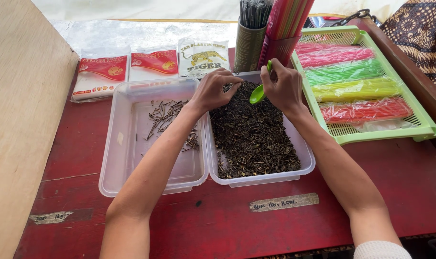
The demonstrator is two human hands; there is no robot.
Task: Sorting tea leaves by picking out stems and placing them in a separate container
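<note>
Right hand (pixel 281 86) grips a green spoon (pixel 257 94) over the tea tub (pixel 256 132) — left hand (pixel 213 91) pinches into the leaves at its far end, twig tub (pixel 151 134) just beside on the red counter (pixel 227 216).

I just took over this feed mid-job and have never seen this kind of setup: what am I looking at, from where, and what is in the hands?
One picture, from a camera worn on a person's head, looking down at their bare hands over a red table. The left hand pinches at dark dried leaves in a clear tub. The right hand holds a small green scoop. Another clear tub holds sorted twigs. A green tray carries coloured straw packs.
</note>
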